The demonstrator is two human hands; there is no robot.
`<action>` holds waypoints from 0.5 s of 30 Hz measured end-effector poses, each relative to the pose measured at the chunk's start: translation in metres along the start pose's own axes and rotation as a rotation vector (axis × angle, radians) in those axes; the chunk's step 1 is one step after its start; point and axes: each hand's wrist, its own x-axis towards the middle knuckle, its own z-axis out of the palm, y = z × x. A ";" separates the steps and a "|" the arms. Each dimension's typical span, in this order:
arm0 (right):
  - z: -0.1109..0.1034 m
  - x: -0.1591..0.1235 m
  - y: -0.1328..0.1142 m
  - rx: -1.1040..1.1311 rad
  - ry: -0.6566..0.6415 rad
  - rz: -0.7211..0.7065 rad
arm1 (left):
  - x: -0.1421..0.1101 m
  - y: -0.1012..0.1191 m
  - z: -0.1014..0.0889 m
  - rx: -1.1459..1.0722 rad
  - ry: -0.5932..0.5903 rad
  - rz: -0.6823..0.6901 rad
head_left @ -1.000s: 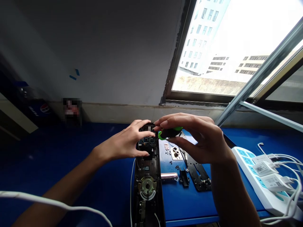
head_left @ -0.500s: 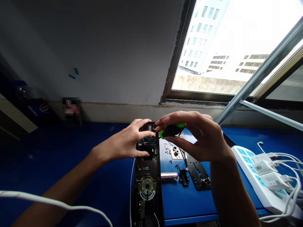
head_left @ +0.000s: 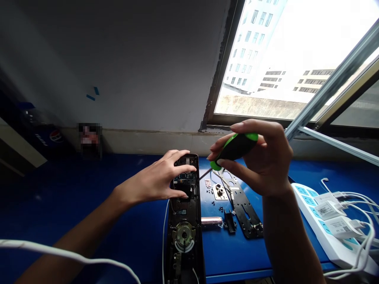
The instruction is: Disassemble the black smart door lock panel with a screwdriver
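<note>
My left hand (head_left: 151, 177) grips the upper end of a black electronic door lock panel (head_left: 184, 252), fingers and thumb spanning a green circuit board (head_left: 185, 178) set in it. My right hand (head_left: 260, 161) holds a black-and-green screwdriver (head_left: 235, 148) in the air to the right of the panel. The thin shaft (head_left: 205, 174) points down-left, its tip apart from the board. Below the right hand lie a black slotted metal plate (head_left: 247, 217), a small black bracket (head_left: 229, 221), a metal cylinder (head_left: 211, 220) and several tiny screws (head_left: 214, 203).
The blue tabletop (head_left: 89, 185) runs along a wall under a bright window (head_left: 281, 59). At right, a white power strip (head_left: 322, 225) holds several plugged-in chargers with white cables. A metal rail (head_left: 334, 83) crosses the window. A white cable (head_left: 65, 254) lies across my left forearm.
My right hand has lifted up and to the right, drawing the screwdriver away from the circuit board. My left hand stays on the lock panel.
</note>
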 end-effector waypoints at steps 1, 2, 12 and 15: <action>-0.003 0.000 0.000 -0.012 0.014 0.000 | 0.000 0.000 0.000 0.000 0.003 0.001; -0.007 0.000 0.000 -0.036 0.020 0.005 | 0.000 0.000 0.000 -0.003 0.006 0.002; -0.033 -0.003 0.003 -0.328 -0.146 0.201 | 0.006 0.014 0.008 0.080 0.129 0.090; -0.036 -0.003 0.009 -0.372 -0.262 0.311 | 0.010 0.019 0.015 0.109 0.155 0.155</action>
